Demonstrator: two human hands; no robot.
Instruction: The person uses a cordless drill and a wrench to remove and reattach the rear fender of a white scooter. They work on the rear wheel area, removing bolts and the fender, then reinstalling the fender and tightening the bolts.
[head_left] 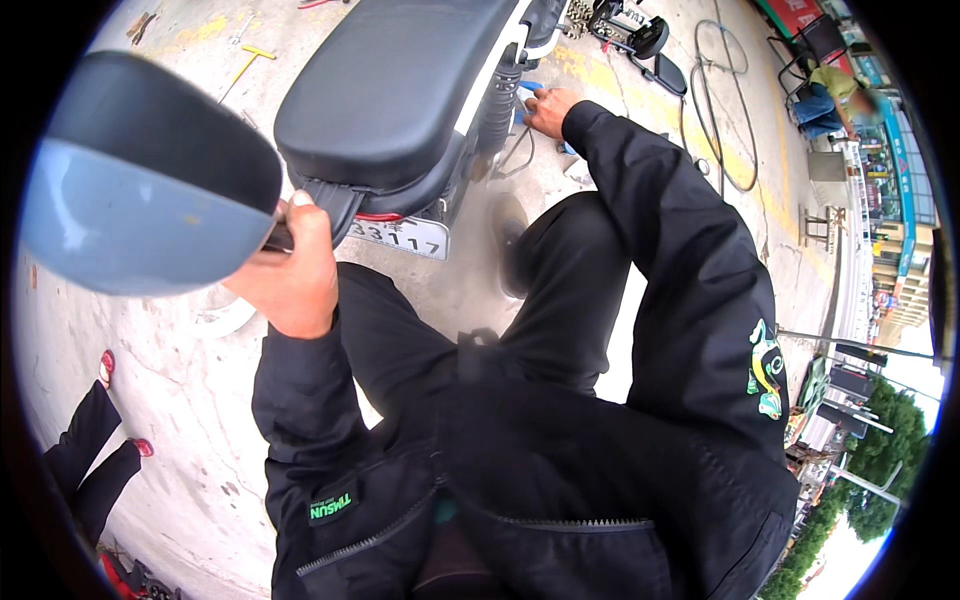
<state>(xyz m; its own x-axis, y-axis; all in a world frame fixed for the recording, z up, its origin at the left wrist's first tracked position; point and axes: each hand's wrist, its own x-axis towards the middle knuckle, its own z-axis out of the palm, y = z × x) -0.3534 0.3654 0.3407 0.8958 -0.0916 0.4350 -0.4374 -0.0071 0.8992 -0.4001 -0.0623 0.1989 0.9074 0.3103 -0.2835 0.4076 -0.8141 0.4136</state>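
Note:
A scooter with a long black seat stands before me, its tail toward me. My left hand is closed round the black rear rack behind the seat. Right beside that hand is a big rounded shell, blue-grey below and black above. My right hand reaches to the scooter's right side, fingers closed on a blue-handled tool whose working end is hidden. Close to it are the black coil-spring shock absorber and a thin dark cable. A white number plate hangs under the tail.
On the concrete floor lie a yellow T-handle wrench, a coiled black hose and black parts. Another person's legs show at the left; someone sits far right. My knees are on either side of the scooter's tail.

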